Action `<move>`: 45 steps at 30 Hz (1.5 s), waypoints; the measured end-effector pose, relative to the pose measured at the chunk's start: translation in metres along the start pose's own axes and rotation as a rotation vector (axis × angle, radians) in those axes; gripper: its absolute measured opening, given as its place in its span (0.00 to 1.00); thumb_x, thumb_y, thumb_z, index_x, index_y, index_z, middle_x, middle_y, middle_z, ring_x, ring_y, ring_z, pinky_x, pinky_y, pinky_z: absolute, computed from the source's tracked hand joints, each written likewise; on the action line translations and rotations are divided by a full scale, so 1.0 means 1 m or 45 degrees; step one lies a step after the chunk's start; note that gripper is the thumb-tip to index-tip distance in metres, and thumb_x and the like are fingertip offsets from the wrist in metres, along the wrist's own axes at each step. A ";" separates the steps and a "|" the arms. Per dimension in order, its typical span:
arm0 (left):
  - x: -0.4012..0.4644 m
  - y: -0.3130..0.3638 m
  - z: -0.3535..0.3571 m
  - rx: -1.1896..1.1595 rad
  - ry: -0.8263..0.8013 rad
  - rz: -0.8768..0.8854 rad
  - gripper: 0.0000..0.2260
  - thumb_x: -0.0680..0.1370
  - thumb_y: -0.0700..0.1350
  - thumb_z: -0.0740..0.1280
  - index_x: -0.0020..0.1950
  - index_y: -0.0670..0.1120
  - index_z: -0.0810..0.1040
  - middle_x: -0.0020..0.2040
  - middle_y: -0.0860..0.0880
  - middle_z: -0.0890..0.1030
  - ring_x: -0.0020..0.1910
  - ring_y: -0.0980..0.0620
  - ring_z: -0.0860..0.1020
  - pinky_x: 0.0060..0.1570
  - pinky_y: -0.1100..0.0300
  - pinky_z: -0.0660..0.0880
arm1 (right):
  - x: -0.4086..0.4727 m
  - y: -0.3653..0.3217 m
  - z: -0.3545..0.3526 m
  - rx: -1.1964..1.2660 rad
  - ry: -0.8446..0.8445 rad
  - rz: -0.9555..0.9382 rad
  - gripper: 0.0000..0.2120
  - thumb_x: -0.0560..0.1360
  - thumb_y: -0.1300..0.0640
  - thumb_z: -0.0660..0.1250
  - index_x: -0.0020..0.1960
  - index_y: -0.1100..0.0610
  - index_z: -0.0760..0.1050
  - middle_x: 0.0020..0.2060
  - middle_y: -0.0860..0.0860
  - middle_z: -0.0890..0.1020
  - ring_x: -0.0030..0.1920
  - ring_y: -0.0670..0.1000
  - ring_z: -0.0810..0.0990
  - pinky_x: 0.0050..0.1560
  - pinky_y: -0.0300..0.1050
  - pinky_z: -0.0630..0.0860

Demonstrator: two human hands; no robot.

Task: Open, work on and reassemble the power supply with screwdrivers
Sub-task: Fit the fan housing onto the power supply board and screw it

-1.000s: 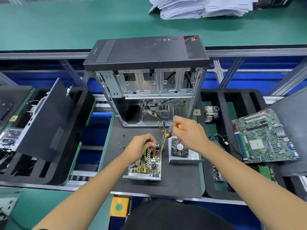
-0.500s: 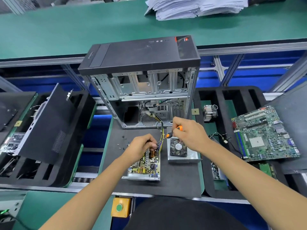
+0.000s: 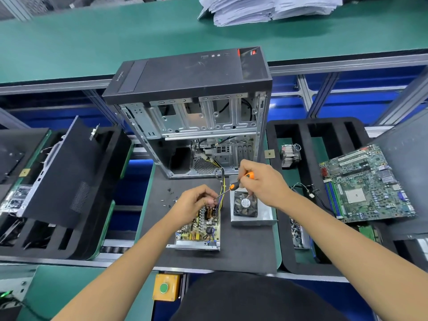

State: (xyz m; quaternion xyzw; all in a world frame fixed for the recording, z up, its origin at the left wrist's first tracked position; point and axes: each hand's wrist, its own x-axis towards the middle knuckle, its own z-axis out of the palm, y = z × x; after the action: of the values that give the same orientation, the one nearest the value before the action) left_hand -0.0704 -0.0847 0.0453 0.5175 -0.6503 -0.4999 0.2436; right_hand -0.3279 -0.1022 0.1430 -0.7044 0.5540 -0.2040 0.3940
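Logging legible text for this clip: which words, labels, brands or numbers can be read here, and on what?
None can be read.
Computer case: brand mark on its top, too small.
Case's red badge: blurred.
Fan: round hub label, unreadable.
Motherboard: markings too fine.
Paper stack: print blurred.

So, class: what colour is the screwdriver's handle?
Orange and black; the screwdriver shows best in the head view.

A long green worktop [image 3: 97, 38] runs across the far side, edged by a pale metal rail [image 3: 347, 66] — a heap of white papers [image 3: 266, 8] lies on it. Below, blue panels [image 3: 361, 105] sit between slanted metal struts [image 3: 303, 91]. Nearer, black foam trays [image 3: 308, 135] flank a dark mat [image 3: 243, 249] — a yellow box with a green button [image 3: 165, 287] hangs at the front edge. Light is even and bright.
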 end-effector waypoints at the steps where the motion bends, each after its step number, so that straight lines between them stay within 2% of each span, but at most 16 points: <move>1: 0.001 0.000 -0.002 -0.046 0.003 -0.013 0.08 0.84 0.37 0.65 0.60 0.46 0.80 0.50 0.49 0.86 0.51 0.49 0.85 0.55 0.58 0.80 | 0.000 0.001 -0.001 -0.006 0.006 -0.005 0.04 0.70 0.52 0.60 0.42 0.47 0.72 0.35 0.41 0.84 0.32 0.45 0.81 0.40 0.48 0.79; 5: 0.008 -0.001 -0.006 -0.089 0.123 -0.070 0.16 0.87 0.52 0.54 0.65 0.49 0.79 0.53 0.51 0.86 0.53 0.53 0.83 0.53 0.59 0.78 | -0.001 0.006 -0.003 -0.021 0.018 0.000 0.04 0.72 0.54 0.61 0.42 0.46 0.72 0.35 0.39 0.83 0.31 0.44 0.81 0.36 0.44 0.73; 8: 0.025 -0.002 0.000 0.040 0.239 -0.296 0.17 0.86 0.58 0.57 0.62 0.49 0.78 0.51 0.54 0.86 0.53 0.59 0.82 0.58 0.54 0.76 | -0.005 0.012 -0.006 -0.034 0.031 0.037 0.03 0.71 0.51 0.60 0.41 0.46 0.72 0.35 0.41 0.84 0.32 0.43 0.81 0.39 0.44 0.74; 12: 0.060 0.006 0.015 0.183 0.000 -0.511 0.23 0.84 0.59 0.61 0.69 0.43 0.76 0.57 0.49 0.83 0.59 0.46 0.81 0.55 0.52 0.77 | -0.011 0.025 -0.010 -0.087 0.067 0.089 0.02 0.73 0.53 0.62 0.41 0.47 0.72 0.31 0.43 0.81 0.35 0.47 0.79 0.39 0.46 0.72; 14: 0.074 0.011 0.024 0.175 -0.080 -0.590 0.27 0.83 0.60 0.63 0.70 0.39 0.74 0.59 0.46 0.84 0.47 0.49 0.81 0.43 0.56 0.75 | -0.014 0.030 -0.012 -0.115 0.082 0.109 0.04 0.74 0.55 0.64 0.41 0.48 0.72 0.30 0.42 0.81 0.35 0.47 0.79 0.41 0.46 0.75; 16: 0.080 0.011 0.032 0.092 -0.088 -0.635 0.26 0.82 0.59 0.65 0.66 0.37 0.76 0.50 0.46 0.87 0.32 0.51 0.71 0.34 0.58 0.70 | -0.016 0.032 -0.014 -0.147 0.084 0.117 0.04 0.74 0.55 0.64 0.41 0.48 0.72 0.30 0.42 0.81 0.37 0.47 0.80 0.44 0.47 0.77; 19: 0.076 0.008 0.034 0.157 -0.052 -0.601 0.20 0.81 0.61 0.66 0.57 0.44 0.81 0.42 0.50 0.88 0.31 0.56 0.73 0.48 0.51 0.70 | -0.016 0.035 -0.015 -0.161 0.085 0.124 0.03 0.74 0.54 0.63 0.41 0.49 0.72 0.31 0.42 0.81 0.38 0.48 0.80 0.46 0.48 0.77; 21: 0.070 0.005 0.032 0.401 0.009 -0.530 0.17 0.80 0.65 0.64 0.54 0.53 0.81 0.40 0.59 0.87 0.42 0.59 0.79 0.59 0.47 0.64 | -0.016 0.037 -0.014 -0.152 0.085 0.128 0.03 0.74 0.54 0.64 0.42 0.48 0.73 0.31 0.40 0.81 0.39 0.48 0.80 0.46 0.48 0.77; 24: 0.057 0.001 0.037 0.593 0.074 -0.356 0.17 0.79 0.65 0.67 0.57 0.54 0.83 0.43 0.59 0.87 0.54 0.58 0.82 0.66 0.50 0.66 | -0.016 0.042 -0.012 -0.181 0.069 0.126 0.03 0.74 0.54 0.64 0.41 0.49 0.72 0.31 0.40 0.81 0.40 0.49 0.79 0.46 0.47 0.77; 27: 0.049 0.001 0.046 0.568 0.074 -0.294 0.15 0.78 0.61 0.71 0.53 0.51 0.84 0.43 0.55 0.86 0.45 0.59 0.82 0.54 0.57 0.77 | -0.015 0.048 -0.007 -0.191 0.034 0.123 0.04 0.74 0.55 0.63 0.41 0.48 0.72 0.32 0.38 0.81 0.38 0.47 0.79 0.44 0.46 0.75; 31: 0.045 0.001 0.046 0.406 0.073 -0.354 0.12 0.79 0.60 0.70 0.48 0.52 0.80 0.31 0.62 0.81 0.32 0.64 0.76 0.36 0.58 0.71 | -0.014 0.055 -0.001 -0.194 -0.001 0.126 0.03 0.74 0.54 0.63 0.41 0.47 0.72 0.31 0.42 0.81 0.37 0.46 0.78 0.37 0.44 0.70; 35: 0.035 -0.007 0.040 0.047 0.109 -0.386 0.10 0.79 0.53 0.73 0.50 0.46 0.81 0.39 0.46 0.87 0.42 0.52 0.85 0.52 0.49 0.80 | -0.012 0.060 0.005 -0.210 -0.001 0.120 0.03 0.74 0.53 0.64 0.42 0.47 0.72 0.31 0.45 0.80 0.37 0.47 0.78 0.36 0.43 0.66; 39: 0.027 -0.012 0.038 -0.112 0.060 -0.361 0.11 0.73 0.44 0.80 0.51 0.48 0.81 0.43 0.42 0.86 0.42 0.57 0.82 0.61 0.59 0.74 | -0.011 0.065 0.008 -0.256 0.000 0.109 0.03 0.74 0.53 0.63 0.42 0.48 0.71 0.30 0.46 0.80 0.36 0.48 0.78 0.36 0.43 0.67; 41: 0.027 -0.014 0.036 -0.076 0.031 -0.333 0.13 0.73 0.43 0.79 0.54 0.48 0.81 0.42 0.47 0.87 0.42 0.57 0.83 0.77 0.58 0.57 | -0.012 0.068 0.008 -0.288 -0.006 0.098 0.03 0.74 0.53 0.63 0.42 0.47 0.71 0.30 0.46 0.80 0.35 0.48 0.78 0.34 0.43 0.65; 43: 0.028 -0.013 0.035 0.020 -0.006 -0.304 0.12 0.76 0.47 0.76 0.58 0.51 0.80 0.44 0.53 0.88 0.48 0.61 0.84 0.78 0.57 0.40 | -0.012 0.070 0.009 -0.318 -0.013 0.095 0.03 0.75 0.53 0.62 0.42 0.48 0.71 0.30 0.47 0.80 0.34 0.47 0.77 0.33 0.42 0.64; 45: 0.028 -0.011 0.037 0.128 -0.029 -0.281 0.13 0.78 0.53 0.73 0.62 0.56 0.78 0.44 0.59 0.87 0.53 0.67 0.81 0.77 0.54 0.37 | -0.013 0.072 0.009 -0.332 -0.014 0.095 0.03 0.74 0.53 0.62 0.42 0.48 0.71 0.30 0.47 0.80 0.34 0.47 0.77 0.33 0.43 0.64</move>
State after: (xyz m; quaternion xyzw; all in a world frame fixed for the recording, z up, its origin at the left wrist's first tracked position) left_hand -0.1065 -0.0956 0.0156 0.5917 -0.6165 -0.4963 0.1533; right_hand -0.3694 -0.0927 0.0833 -0.7296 0.5995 -0.1118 0.3095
